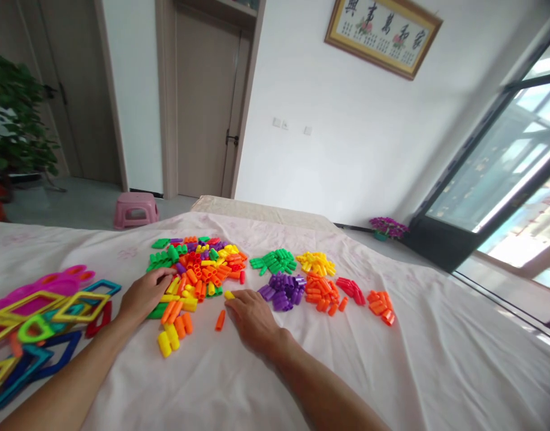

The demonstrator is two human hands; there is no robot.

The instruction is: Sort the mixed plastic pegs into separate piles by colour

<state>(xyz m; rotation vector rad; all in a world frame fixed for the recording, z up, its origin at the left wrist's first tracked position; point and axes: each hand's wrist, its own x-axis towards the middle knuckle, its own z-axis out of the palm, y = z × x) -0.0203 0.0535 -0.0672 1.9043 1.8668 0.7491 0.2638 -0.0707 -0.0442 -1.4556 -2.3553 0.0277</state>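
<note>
Right of the mixed pile [207, 272], six single-colour clusters [321, 291] lie sorted, the pile itself unsorted; right hand [253, 315] pinching a yellow piece [229, 295], left hand [144, 292] at pile edge, grip indeterminable.

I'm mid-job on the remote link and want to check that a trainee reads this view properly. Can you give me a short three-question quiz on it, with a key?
1. Multiple choice: what colour is the small plastic piece at the fingertips of the right hand?
A) Purple
B) Yellow
C) Green

2. True or false: the all-purple pile lies nearer the person than the all-green pile.

3. Fill in the blank: the hand at the left side of the mixed-colour pile is the ____.

Key: 1. B; 2. True; 3. left hand
</note>
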